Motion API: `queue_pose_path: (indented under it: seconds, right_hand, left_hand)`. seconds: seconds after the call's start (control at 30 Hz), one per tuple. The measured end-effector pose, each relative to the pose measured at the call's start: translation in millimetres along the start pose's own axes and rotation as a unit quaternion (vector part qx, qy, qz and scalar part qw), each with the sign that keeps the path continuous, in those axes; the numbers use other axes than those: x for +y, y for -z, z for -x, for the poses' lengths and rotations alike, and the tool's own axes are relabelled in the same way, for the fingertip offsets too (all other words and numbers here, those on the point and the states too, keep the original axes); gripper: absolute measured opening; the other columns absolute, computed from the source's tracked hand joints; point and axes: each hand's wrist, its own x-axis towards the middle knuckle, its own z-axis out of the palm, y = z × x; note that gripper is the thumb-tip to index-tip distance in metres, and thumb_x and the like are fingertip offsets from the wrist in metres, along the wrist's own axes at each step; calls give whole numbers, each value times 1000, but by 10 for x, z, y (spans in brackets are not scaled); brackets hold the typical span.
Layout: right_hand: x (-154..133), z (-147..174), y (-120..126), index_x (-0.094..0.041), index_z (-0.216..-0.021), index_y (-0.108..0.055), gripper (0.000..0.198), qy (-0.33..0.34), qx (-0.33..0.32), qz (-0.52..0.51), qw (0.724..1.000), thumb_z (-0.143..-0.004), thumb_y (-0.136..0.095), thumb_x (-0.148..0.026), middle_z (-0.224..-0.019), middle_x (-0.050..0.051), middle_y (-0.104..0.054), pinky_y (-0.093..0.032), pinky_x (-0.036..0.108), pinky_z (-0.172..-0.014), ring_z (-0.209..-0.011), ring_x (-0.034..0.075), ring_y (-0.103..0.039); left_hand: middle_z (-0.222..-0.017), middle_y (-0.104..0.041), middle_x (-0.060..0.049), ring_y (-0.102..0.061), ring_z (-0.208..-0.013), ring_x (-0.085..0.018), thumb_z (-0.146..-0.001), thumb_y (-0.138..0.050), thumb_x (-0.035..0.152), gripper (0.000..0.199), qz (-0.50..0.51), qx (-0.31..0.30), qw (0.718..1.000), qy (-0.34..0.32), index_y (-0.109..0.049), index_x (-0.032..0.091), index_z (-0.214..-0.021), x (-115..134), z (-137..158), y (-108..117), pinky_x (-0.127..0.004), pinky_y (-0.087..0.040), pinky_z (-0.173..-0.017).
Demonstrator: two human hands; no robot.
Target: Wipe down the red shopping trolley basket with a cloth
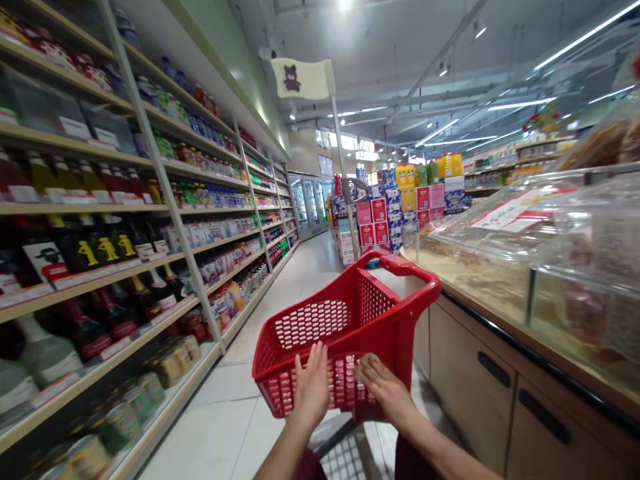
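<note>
A red plastic shopping cart (400,333) with a perforated basket stands sideways in front of me. My left hand (313,387) lies against the basket's near side, its fingers stretched upward and holding nothing. Beside it, my right hand (384,385) presses a small crumpled grey-brown cloth (369,362) to the same side, nearer the handle end. Its fingers are bent over the cloth and partly hide it. From the cart rises a pole carrying a cream flag (303,79) with a dark bear on it.
Shelves (205,250) of bottles, cans and packets line the left. On the right, a wooden counter (465,360) holds clear plastic food bins (575,247). Stacked drink cartons (375,223) stand ahead, with glass-door fridges (306,200) farther down the tiled aisle.
</note>
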Motion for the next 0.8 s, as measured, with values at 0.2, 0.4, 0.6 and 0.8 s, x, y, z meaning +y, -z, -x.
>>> queue_pose_path:
  seconds: [0.2, 0.4, 0.6, 0.8]
  right_hand:
    - [-28, -111, 159, -22, -115, -52, 35, -26, 30, -19, 999, -84, -39, -14, -119, 3, -53, -40, 35, -95, -119, 18, -37]
    - [33, -148, 227, -26, -110, -56, 36, -47, -28, -21, 998, -82, -39, -11, -109, 1, -61, -44, 28, -90, -108, 15, -49]
    - [-58, -753, 323, -23, -114, -52, 34, -15, 47, -2, 999, -85, -37, -13, -118, 1, -54, -36, 34, -98, -117, 16, -39]
    - [572, -948, 577, -23, -108, -56, 30, -2, -25, 98, 995, -82, -45, -14, -104, 5, -60, -39, 38, -93, -103, 20, -50]
  left_hand:
    - [-141, -17, -7, -13, -130, -16, -60, -27, -5, 74, 1, 16, 1000, 14, -20, 13, -132, 69, 5, 5, -49, -6, -104]
    - [-141, -17, -6, -13, -129, -16, -60, -25, -7, 75, 6, 11, 1000, 19, -21, 15, -132, 133, 30, 17, -48, -7, -105]
    - [-141, -16, -4, -11, -130, -16, -64, -24, -5, 72, -1, 13, 999, 29, -21, 17, -132, 135, 35, -12, -48, -7, -105]
    - [-141, -13, -4, -11, -130, -16, -58, -26, -6, 78, -21, -2, 1000, 9, -18, 16, -133, 88, -1, -6, -48, -6, -104]
